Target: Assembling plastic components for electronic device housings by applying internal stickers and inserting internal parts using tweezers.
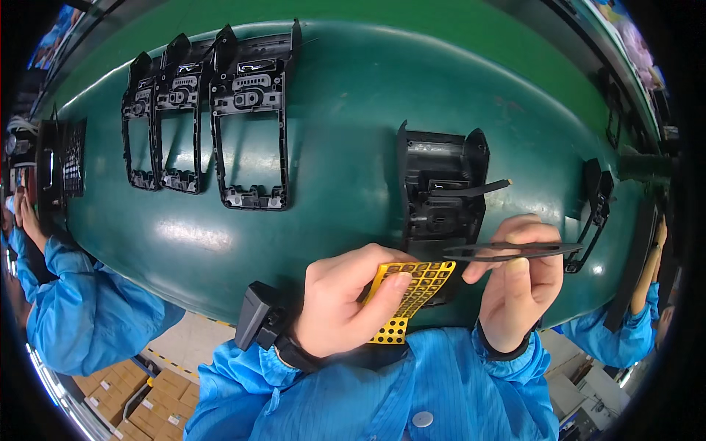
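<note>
In my left hand [346, 294] a yellow sheet [392, 331] bearing rows of small black pads is pinched between thumb and fingers, tilted in front of my chest. My right hand [518, 283] grips black tweezers [548, 250] between thumb and fingers, their tips pointing left, close to the sheet's upper right corner. Whether anything sits between the tips is too small to tell. Beyond both hands a black plastic housing [440, 165] lies on the green table. A thin dark stick [471, 190] with a tan end rests across it. My hands partly hide the housing's near end.
Several black plastic frames [250, 147] lie side by side at the far left of the green table [346, 176]. Another black part [592, 213] lies at the right. A black box-shaped device [259, 312] is at my left wrist. Blue-sleeved people [95, 301] sit on both sides.
</note>
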Action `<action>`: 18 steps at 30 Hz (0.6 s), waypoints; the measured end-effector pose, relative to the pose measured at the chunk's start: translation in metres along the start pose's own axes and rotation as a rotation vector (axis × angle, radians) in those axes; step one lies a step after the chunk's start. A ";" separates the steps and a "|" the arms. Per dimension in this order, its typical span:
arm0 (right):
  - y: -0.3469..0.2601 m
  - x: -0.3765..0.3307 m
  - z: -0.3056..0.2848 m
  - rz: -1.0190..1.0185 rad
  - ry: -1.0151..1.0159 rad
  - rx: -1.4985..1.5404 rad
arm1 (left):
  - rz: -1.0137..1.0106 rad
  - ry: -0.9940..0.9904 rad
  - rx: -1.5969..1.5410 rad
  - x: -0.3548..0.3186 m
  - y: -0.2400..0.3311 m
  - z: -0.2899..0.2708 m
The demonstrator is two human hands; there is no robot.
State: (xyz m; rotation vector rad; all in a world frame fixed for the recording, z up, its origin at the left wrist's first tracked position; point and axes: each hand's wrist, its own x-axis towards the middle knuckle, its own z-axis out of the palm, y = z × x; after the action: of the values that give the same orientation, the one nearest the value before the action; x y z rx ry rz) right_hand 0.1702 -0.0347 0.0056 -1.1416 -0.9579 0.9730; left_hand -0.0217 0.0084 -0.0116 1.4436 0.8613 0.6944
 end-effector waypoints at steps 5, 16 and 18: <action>-0.004 -0.003 -0.005 0.014 -0.014 0.016 | -0.022 0.010 0.028 0.000 0.002 0.000; -0.003 -0.005 -0.003 0.045 0.002 0.004 | -0.028 0.017 0.008 -0.001 0.001 0.001; -0.003 -0.005 -0.003 0.037 -0.001 -0.008 | -0.035 0.014 -0.001 -0.001 0.001 0.001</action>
State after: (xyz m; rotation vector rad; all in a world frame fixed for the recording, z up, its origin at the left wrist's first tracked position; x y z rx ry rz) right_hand 0.1723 -0.0402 0.0073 -1.1695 -0.9454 1.0004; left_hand -0.0208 0.0070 -0.0108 1.4211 0.8946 0.6793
